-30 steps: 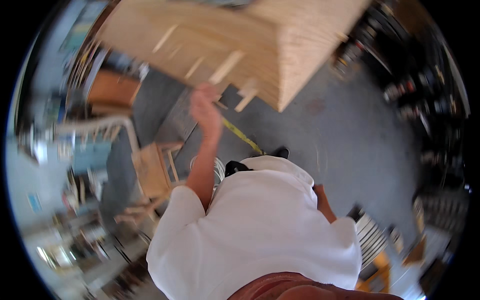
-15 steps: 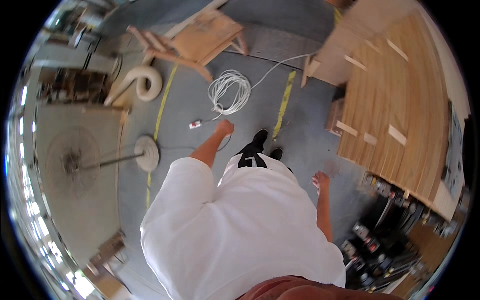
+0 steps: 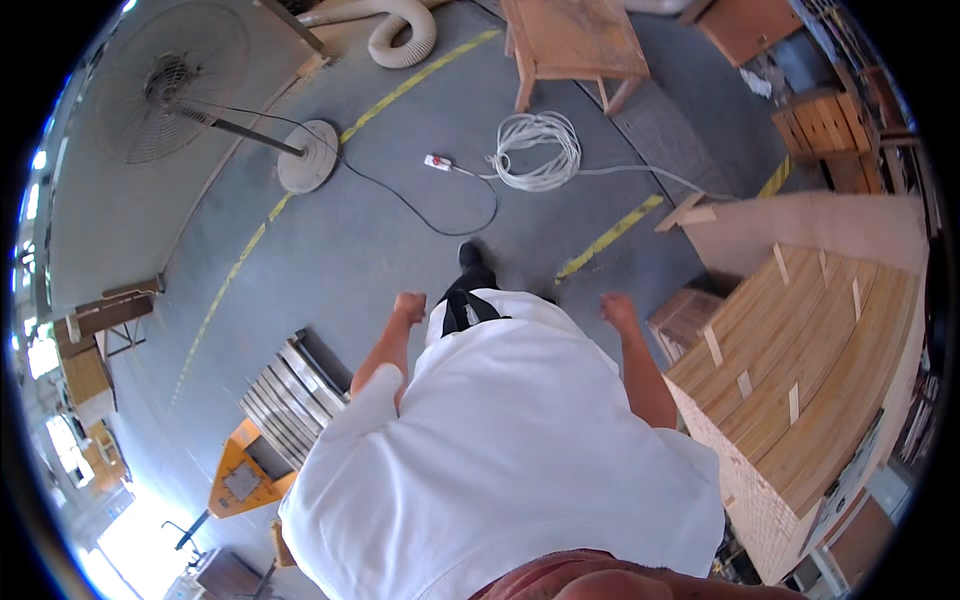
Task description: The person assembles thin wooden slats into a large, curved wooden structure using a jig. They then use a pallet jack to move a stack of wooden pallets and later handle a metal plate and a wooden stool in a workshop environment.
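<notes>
My left hand (image 3: 410, 306) hangs at my side, its fingers loosely curled in, with nothing visible in it. On the other side my right hand (image 3: 618, 310) is also loosely curled and empty as far as it shows; it is slightly blurred. Neither hand touches anything. Nearest to the right one is a stack of wooden boards (image 3: 800, 340) with several small wood strips on top. A coil of white cable (image 3: 540, 150) lies on the floor ahead, with a white and red socket end (image 3: 437, 162) beside it.
A standing fan (image 3: 308, 158) is at the far left, its black cord crossing the floor. A wooden table (image 3: 575, 40) stands ahead, with a cream flexible hose (image 3: 402, 40) to its left. At the near left is a yellow frame (image 3: 240, 480) with metal rollers (image 3: 295, 400). Yellow lines mark the floor.
My view has turned to the left: the fan and cable coil have shifted up and right, and the board stack down. The roller frame has come into view. My left arm has swung back, my right forward.
</notes>
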Tool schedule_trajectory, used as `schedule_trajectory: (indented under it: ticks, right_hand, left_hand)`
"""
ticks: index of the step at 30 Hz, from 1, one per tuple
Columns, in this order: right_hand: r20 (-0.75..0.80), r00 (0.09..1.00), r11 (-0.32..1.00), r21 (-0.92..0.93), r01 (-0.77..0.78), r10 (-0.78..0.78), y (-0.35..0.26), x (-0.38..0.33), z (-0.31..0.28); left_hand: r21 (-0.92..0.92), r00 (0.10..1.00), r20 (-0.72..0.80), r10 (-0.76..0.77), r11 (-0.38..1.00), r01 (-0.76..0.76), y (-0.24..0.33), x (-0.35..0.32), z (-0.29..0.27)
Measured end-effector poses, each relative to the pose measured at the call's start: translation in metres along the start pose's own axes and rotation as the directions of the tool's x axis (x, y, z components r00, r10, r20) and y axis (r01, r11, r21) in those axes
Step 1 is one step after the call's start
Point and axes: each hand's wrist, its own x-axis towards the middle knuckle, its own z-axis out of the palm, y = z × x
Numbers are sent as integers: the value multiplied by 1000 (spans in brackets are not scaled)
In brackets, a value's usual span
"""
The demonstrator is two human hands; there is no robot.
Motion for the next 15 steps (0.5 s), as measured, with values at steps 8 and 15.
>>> schedule_trajectory:
  ticks: [8,15]
  right_hand:
    - [83,997,981,-193,21,-5,-135,39,70]
    - [94,993,988,-131,79,-67,-220,81,96]
  left_hand:
    - [-57,970,-132,204,975,-213,81,26,-89]
    - [-17,912,-128,389,919,-394,187,60,-130]
